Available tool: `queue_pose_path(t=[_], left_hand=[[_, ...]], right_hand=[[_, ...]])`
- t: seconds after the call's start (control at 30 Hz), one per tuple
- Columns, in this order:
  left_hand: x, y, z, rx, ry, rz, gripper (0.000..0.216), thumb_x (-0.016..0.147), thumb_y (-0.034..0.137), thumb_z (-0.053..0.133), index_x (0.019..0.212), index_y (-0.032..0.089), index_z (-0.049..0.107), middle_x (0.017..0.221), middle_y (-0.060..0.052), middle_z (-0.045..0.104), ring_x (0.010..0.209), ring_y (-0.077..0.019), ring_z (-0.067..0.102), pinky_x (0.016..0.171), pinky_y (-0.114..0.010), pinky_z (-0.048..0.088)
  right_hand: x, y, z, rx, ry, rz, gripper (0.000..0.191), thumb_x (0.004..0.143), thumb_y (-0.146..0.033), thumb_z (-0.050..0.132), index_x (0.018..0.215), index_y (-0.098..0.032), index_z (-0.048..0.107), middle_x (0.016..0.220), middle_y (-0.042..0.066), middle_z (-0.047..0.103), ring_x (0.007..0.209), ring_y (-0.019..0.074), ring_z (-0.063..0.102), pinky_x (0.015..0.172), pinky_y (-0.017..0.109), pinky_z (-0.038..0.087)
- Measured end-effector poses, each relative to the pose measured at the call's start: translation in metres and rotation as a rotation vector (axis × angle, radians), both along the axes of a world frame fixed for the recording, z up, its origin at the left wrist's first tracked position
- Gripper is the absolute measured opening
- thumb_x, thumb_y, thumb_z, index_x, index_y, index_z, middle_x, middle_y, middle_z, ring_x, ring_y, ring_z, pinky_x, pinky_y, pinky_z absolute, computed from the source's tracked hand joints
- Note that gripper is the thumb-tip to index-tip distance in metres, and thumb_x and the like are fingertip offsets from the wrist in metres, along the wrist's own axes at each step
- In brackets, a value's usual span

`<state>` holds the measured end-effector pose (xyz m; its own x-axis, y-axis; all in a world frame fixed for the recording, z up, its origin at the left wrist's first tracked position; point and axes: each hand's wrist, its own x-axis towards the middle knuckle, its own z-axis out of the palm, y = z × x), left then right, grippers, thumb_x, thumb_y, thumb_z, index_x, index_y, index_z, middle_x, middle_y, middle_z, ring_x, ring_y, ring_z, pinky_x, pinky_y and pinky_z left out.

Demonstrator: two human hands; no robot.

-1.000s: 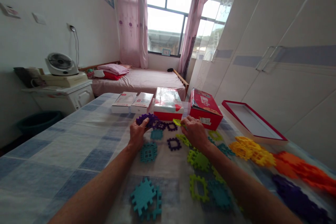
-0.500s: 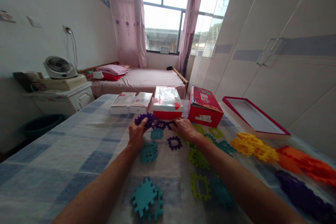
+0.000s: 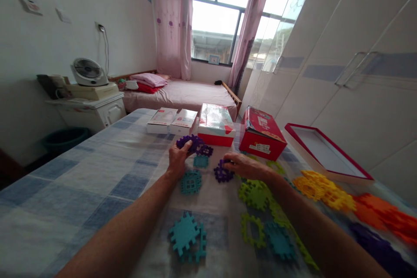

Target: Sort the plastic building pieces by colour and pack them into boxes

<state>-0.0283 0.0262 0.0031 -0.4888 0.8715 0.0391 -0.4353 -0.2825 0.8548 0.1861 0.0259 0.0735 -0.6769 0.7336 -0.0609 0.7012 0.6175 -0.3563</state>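
Observation:
My left hand [image 3: 179,156] is closed on a small stack of purple interlocking tiles [image 3: 190,142], its thumb on top. Beside the stack is a purple window-shaped tile [image 3: 206,151]. My right hand [image 3: 243,166] pinches a purple tile [image 3: 224,171] low over the cloth; it overlaps the spot of another purple frame tile, and I cannot tell the two apart. Between and below the hands lie a small teal tile [image 3: 201,161] and a teal window tile [image 3: 191,182]. Several lime-green tiles [image 3: 256,194] lie under my right forearm.
Overlapping teal tiles [image 3: 184,234] lie nearest me. Yellow tiles [image 3: 322,189], orange tiles [image 3: 387,217] and a dark purple pile [image 3: 378,243] are at right. White boxes [image 3: 163,117], a white-and-red box [image 3: 216,128], a red box [image 3: 263,134] and a shallow lid [image 3: 325,152] stand behind.
My right hand has moved down and toward me with a purple tile, away from the purple tiles at my left hand, onto the loose purple frame. The camera view has shifted slightly left.

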Motion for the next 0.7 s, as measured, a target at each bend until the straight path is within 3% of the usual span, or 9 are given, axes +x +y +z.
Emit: queue_pose_path(t=[0.1,0.23,0.37,0.53,0.7], left_hand=[[0.0,-0.001,0.001,0.001,0.002,0.002,0.033,0.061,0.025,0.074,0.088,0.011,0.062,0.078,-0.003,0.068,0.067,-0.015,0.067,0.063,-0.028,0.056],[0.001,-0.003,0.003,-0.004,0.006,-0.009,0.032,0.061,0.025,0.074,0.087,0.011,0.062,0.076,-0.003,0.068,0.065,-0.0145,0.066,0.062,-0.028,0.056],[0.001,-0.003,0.003,0.0,0.002,-0.003,0.033,0.061,0.025,0.074,0.088,0.012,0.061,0.077,-0.002,0.068,0.066,-0.0147,0.066,0.063,-0.029,0.056],[0.001,-0.002,0.002,-0.005,-0.012,0.009,0.034,0.06,0.026,0.075,0.087,0.011,0.062,0.076,-0.002,0.067,0.064,-0.0138,0.065,0.061,-0.027,0.055],[0.001,-0.002,0.004,-0.008,-0.017,0.023,0.032,0.06,0.026,0.075,0.086,0.012,0.062,0.073,-0.001,0.067,0.063,-0.0128,0.064,0.062,-0.027,0.055]], right_hand=[[-0.002,-0.016,-0.01,0.078,-0.11,0.048,0.016,0.079,-0.028,0.051,0.088,-0.015,0.056,0.095,0.008,0.057,0.088,0.0193,0.051,0.077,0.031,0.037],[-0.006,-0.021,-0.026,0.177,-0.175,0.0,0.037,0.07,-0.041,0.063,0.095,-0.015,0.052,0.103,0.011,0.055,0.098,0.0255,0.047,0.083,0.038,0.034],[-0.005,-0.018,-0.025,0.163,-0.181,-0.079,0.05,0.065,-0.042,0.069,0.103,-0.015,0.052,0.105,0.012,0.053,0.099,0.027,0.047,0.08,0.037,0.035],[-0.007,-0.005,-0.008,0.086,-0.037,-0.006,0.018,0.075,-0.028,0.06,0.087,-0.015,0.054,0.096,0.008,0.054,0.088,0.018,0.049,0.077,0.028,0.037],[-0.036,0.026,-0.005,0.002,0.145,-0.3,0.012,0.083,-0.027,0.049,0.083,-0.016,0.053,0.084,0.004,0.058,0.074,0.0137,0.051,0.062,0.023,0.038]])
